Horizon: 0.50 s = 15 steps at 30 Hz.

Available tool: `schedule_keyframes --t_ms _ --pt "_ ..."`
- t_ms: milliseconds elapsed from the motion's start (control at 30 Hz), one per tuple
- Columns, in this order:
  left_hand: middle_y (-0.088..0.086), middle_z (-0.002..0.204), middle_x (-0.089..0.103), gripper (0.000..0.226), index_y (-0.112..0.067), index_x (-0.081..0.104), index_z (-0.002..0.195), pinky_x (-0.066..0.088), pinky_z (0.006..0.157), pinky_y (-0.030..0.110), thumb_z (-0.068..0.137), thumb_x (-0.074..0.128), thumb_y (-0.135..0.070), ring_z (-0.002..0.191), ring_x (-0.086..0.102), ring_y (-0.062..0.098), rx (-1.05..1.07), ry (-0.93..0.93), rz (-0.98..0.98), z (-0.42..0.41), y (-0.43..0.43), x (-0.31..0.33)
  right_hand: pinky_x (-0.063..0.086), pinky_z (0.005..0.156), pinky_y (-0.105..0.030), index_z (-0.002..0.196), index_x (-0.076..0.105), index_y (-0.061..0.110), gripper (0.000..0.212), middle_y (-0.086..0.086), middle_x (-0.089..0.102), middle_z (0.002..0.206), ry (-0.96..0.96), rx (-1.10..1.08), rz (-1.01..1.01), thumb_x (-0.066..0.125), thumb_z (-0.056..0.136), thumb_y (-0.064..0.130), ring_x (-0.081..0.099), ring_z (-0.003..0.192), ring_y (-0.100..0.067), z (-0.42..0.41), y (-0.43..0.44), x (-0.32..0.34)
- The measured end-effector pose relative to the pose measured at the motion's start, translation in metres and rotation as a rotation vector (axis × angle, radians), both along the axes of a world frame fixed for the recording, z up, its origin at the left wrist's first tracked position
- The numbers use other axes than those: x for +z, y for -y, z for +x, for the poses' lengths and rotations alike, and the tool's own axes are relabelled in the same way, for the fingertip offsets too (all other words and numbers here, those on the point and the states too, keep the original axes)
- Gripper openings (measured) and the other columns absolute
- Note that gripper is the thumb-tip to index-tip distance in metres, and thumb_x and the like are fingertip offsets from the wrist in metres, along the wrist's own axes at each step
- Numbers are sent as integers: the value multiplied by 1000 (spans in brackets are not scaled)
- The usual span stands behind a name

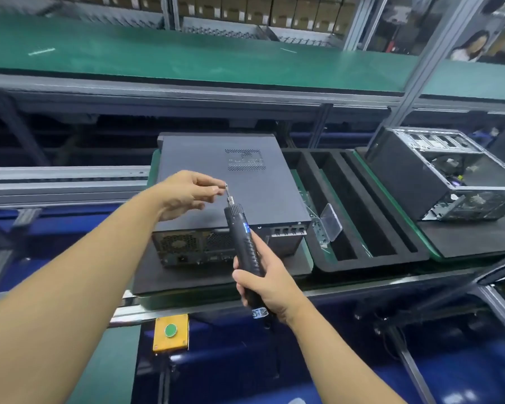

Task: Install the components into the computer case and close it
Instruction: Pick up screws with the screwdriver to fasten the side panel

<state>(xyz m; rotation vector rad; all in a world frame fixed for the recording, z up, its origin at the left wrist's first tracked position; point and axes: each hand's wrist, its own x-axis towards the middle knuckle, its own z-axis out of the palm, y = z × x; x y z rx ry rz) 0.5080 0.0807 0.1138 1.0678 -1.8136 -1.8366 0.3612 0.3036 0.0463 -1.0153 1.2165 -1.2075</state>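
Note:
A dark grey computer case (263,188) lies on its side on a black foam pad (187,272), its side panel on top and its rear ports facing me. My right hand (270,287) grips a black electric screwdriver (242,240), tip pointing up over the case. My left hand (184,193) pinches a small silver screw (224,185) at the screwdriver's bit. Both hands hover above the near left part of the case.
To the right lies a black foam tray (362,217) with long slots and a clear plastic piece (331,221). Further right stands an open computer case (449,176). A yellow box with a green button (170,330) sits on the near rail. A green conveyor (187,59) runs behind.

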Motion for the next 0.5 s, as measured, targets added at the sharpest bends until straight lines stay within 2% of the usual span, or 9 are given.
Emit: schedule_keyframes --t_ms 67,100,133,167,200,267,333,433,500 --pt "-1 117 70 26 -23 70 113 46 67 21 91 64 -10 91 60 11 136 218 -328 20 8 -1 52 55 -33 144 43 55 77 -3 61 95 -6 16 -19 73 86 14 57 69 -21 14 5 -2" --pt "-3 126 65 33 -26 65 120 48 75 24 90 63 -11 101 59 12 151 338 -464 30 11 -5 53 55 -34 143 44 55 76 -4 61 94 -11 28 -23 73 86 14 57 69 -22 20 6 -4" --pt "-3 137 57 40 -29 61 127 47 90 31 89 63 -15 115 54 15 109 461 -556 40 13 -11 54 56 -34 143 43 56 76 -5 60 93 -10 38 -20 73 87 14 57 70 -22 25 7 -5" --pt "-3 149 45 46 -35 56 132 39 105 41 88 65 -22 131 43 19 23 574 -601 48 11 -18 55 56 -35 143 43 57 76 -4 60 93 -6 45 -17 72 87 14 57 70 -22 30 8 -7" --pt "-3 157 31 53 -42 51 136 29 114 48 87 68 -32 143 28 22 -81 662 -607 55 7 -25 56 56 -35 143 42 58 77 -4 60 92 -2 48 -12 73 87 15 57 70 -22 34 7 -9" --pt "-6 164 6 67 -55 40 141 15 119 54 81 71 -54 151 0 19 -223 760 -624 63 -3 -41 57 58 -35 144 40 58 78 -4 61 93 -2 45 12 73 87 16 59 70 -21 41 5 -15" --pt "-10 165 -5 71 -60 35 140 11 120 54 79 71 -60 151 -10 16 -173 734 -677 65 -10 -55 58 59 -37 149 36 53 81 -4 62 95 0 29 49 73 87 15 60 70 -22 46 0 -22" --pt "-2 166 -8 62 -53 44 139 9 121 53 85 73 -43 151 -12 25 -8 561 -650 64 -14 -66 59 59 -38 153 33 48 84 -5 63 94 -5 10 86 72 88 14 62 70 -23 51 -10 -32" --pt "-3 165 -10 63 -50 46 140 13 121 54 84 74 -40 151 -6 30 42 505 -583 65 -15 -72 59 60 -38 154 32 49 84 -5 62 93 -19 14 93 71 89 15 62 69 -23 52 -17 -37"
